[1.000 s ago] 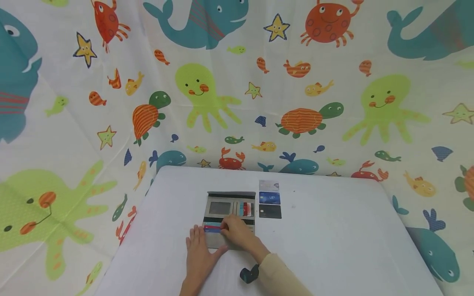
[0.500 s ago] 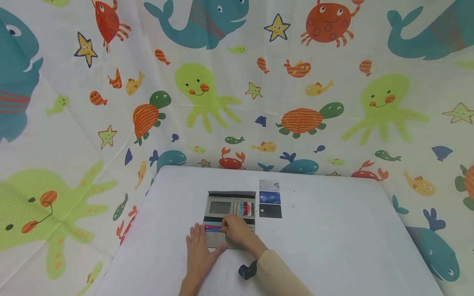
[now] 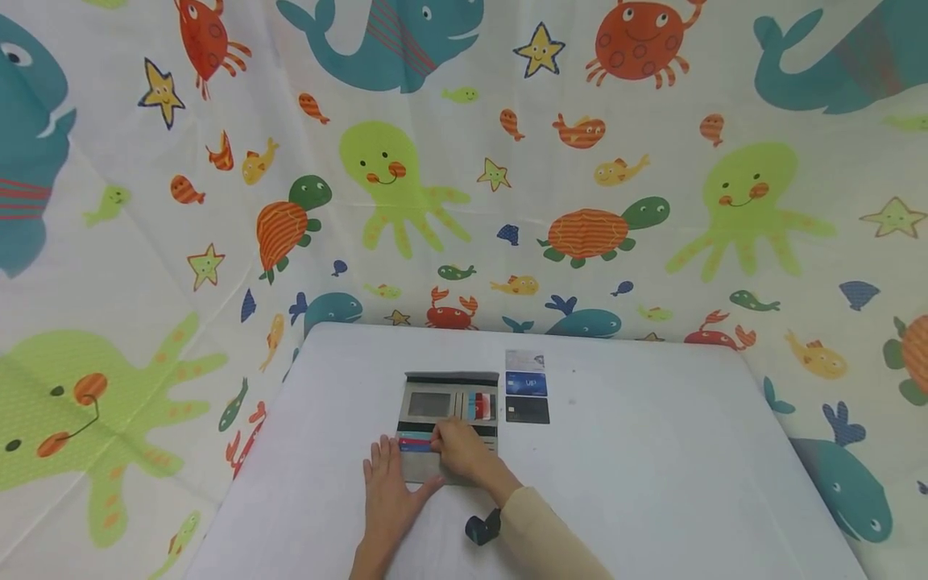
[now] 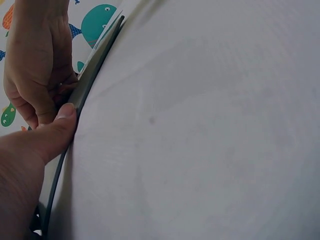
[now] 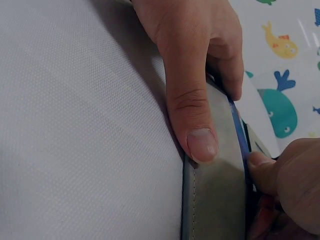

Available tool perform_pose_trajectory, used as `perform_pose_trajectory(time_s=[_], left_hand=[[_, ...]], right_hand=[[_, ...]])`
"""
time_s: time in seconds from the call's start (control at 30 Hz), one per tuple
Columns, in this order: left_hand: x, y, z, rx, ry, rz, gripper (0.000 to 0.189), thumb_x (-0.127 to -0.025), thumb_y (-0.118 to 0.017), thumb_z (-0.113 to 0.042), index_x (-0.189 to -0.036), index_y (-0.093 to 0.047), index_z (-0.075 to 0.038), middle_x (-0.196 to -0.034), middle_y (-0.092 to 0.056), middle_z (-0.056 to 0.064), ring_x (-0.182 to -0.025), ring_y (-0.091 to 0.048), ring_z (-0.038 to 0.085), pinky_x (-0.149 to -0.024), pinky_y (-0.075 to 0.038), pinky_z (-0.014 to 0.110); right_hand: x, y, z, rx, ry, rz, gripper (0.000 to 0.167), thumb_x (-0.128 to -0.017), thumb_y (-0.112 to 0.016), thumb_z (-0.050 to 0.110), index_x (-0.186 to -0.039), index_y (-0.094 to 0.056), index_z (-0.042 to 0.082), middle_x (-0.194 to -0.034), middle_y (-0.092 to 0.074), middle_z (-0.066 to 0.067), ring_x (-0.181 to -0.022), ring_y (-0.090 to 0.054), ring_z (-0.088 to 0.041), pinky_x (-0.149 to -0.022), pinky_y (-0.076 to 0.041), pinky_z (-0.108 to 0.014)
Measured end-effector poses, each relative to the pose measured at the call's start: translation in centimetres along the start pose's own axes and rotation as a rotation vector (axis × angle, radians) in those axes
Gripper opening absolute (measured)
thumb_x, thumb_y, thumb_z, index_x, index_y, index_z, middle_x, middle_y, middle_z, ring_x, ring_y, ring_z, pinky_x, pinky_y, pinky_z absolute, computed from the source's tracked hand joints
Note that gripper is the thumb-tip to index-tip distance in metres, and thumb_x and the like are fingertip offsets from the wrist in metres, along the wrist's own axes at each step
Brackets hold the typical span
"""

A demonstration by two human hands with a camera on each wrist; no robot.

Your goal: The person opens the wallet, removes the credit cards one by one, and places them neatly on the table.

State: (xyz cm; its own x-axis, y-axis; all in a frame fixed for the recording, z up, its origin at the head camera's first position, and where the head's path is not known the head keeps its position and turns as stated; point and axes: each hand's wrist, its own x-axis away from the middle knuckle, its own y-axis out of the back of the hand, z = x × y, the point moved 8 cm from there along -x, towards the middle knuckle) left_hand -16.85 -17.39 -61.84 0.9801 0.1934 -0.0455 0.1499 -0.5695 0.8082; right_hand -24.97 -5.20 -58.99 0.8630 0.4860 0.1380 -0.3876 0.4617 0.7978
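Note:
An unfolded grey wallet [image 3: 419, 467] lies on the white table. In its near half, a light-blue card, a red card and a blue card [image 3: 413, 448] show as stacked strips. My right hand [image 3: 466, 453] is over these strips, its thumb and curled fingers pinching at the blue card's edge; the right wrist view shows the thumb [image 5: 261, 161] against that edge. Stretched out flat, my left hand [image 3: 387, 501] rests by the wallet's left near corner, its thumb [image 5: 202, 142] pressing the near edge. The far half has a clear window [image 3: 430, 404] and several slotted cards [image 3: 481, 408].
Right of the wallet lie a white card [image 3: 525, 359], a blue VIP card [image 3: 526, 383] and a black card [image 3: 528, 409] in a column. A dark device [image 3: 482, 528] sits at my right wrist. Behind the table [image 3: 652, 451] hangs a sea-animal curtain [image 3: 536, 169].
The head view has shifted very slightly. Both hands keep their places on the wallet, and the cards lie as before.

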Motion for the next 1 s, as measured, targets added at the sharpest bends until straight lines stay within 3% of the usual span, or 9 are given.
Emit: perform_pose_trajectory(time_s=[0.43,0.7,1.0], left_hand=[[-0.16,0.06,-0.04,-0.020,0.002,0.011,0.118,-0.074,-0.076,-0.065,-0.152,-0.031,0.010,-0.161,-0.024,0.031,-0.152,-0.017,0.048,-0.124,-0.011,0.062],[-0.12,0.02,-0.06,-0.025,0.012,0.013,0.118,-0.073,-0.077,-0.066,-0.152,-0.030,0.009,-0.162,-0.023,0.030,-0.153,-0.016,0.047,-0.124,-0.011,0.062],[-0.09,0.24,-0.34,-0.019,-0.005,-0.008,0.118,-0.074,-0.076,-0.066,-0.152,-0.030,0.009,-0.160,-0.024,0.031,-0.152,-0.018,0.049,-0.123,-0.012,0.063]], right_hand=[[-0.51,0.03,-0.12,0.012,-0.020,-0.002,0.005,-0.095,-0.064,0.008,-0.094,-0.066,0.013,-0.087,-0.055,0.004,-0.080,-0.050,-0.010,-0.076,-0.053,-0.026],[-0.52,0.25,-0.15,-0.004,-0.023,0.021,0.005,-0.099,-0.062,0.013,-0.099,-0.067,0.012,-0.089,-0.056,0.003,-0.082,-0.051,-0.009,-0.080,-0.055,-0.026],[-0.32,0.43,-0.45,-0.019,0.022,0.026,0.015,-0.094,-0.070,0.026,-0.096,-0.062,0.014,-0.092,-0.054,0.004,-0.082,-0.049,-0.008,-0.072,-0.048,-0.022]])
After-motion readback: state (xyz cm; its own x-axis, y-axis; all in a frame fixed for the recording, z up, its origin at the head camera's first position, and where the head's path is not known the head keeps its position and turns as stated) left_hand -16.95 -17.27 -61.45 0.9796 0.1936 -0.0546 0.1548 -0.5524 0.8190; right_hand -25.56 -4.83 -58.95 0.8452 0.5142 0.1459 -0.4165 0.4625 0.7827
